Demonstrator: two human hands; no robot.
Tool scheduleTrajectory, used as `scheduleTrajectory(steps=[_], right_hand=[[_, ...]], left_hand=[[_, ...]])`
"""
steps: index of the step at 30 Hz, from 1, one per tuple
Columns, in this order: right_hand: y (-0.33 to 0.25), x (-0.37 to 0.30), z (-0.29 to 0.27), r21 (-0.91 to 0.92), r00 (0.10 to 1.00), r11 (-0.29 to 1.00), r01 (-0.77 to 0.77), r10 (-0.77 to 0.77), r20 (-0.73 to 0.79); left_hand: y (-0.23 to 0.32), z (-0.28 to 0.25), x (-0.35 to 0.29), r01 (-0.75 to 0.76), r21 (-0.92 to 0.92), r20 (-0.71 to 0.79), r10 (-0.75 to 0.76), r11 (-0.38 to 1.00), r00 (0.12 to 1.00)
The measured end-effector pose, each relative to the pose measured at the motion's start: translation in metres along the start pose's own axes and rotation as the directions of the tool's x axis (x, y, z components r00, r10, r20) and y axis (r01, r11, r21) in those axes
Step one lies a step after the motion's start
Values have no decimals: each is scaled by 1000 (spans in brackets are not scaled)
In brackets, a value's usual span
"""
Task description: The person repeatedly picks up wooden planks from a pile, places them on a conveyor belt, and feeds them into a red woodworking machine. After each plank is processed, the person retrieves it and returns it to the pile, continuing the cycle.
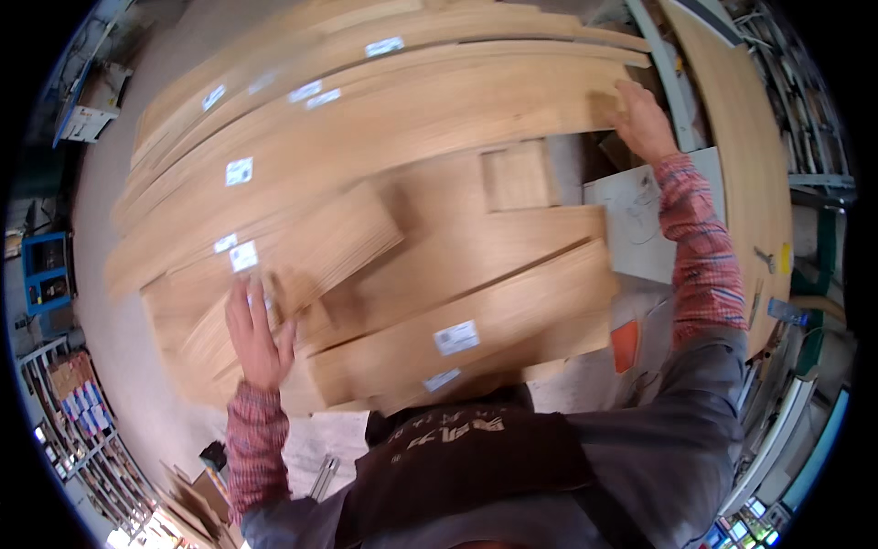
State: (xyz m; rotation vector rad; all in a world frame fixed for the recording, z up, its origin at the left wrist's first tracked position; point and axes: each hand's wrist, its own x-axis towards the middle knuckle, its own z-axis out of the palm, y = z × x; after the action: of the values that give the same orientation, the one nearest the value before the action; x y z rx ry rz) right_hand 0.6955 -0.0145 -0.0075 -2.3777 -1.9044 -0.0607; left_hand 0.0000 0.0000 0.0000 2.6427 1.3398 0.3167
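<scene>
Long wood-grain boards with white labels lie stacked in front of me. My right hand [643, 123] is at the right end of a long wooden board [476, 101], its fingers bent round the end edge. My left hand [261, 337] has its fingers stretched out and thumb apart, over the left side of the stack beside a white label [243, 256]. Right of it, a bundle of short thin boards [343, 238] lies at a slant, blurred. Nearer my body is a labelled board [512, 311]. What lies under my left fingers is partly hidden.
A small square wooden piece [517, 176] lies among the boards. To the right are a white panel [631, 220], an orange piece [625, 346] and a long wooden worktop [754, 183] with a metal tool. Racks [87, 425] stand at the left; a blue shelf unit [46, 272] is behind.
</scene>
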Motion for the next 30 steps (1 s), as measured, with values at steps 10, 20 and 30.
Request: scheduleTrajectory(steps=[10, 20, 30], right_hand=[[123, 108, -15, -391, 990, 918, -62, 108, 96], [144, 168, 12, -406, 944, 898, 171, -32, 329], [149, 191, 18, -329, 931, 912, 246, -128, 341]], left_hand=[[129, 16, -14, 119, -98, 103, -109, 988, 989], [130, -6, 43, 262, -57, 106, -255, 963, 961], [130, -7, 127, 116, -25, 36, -115, 993, 993]])
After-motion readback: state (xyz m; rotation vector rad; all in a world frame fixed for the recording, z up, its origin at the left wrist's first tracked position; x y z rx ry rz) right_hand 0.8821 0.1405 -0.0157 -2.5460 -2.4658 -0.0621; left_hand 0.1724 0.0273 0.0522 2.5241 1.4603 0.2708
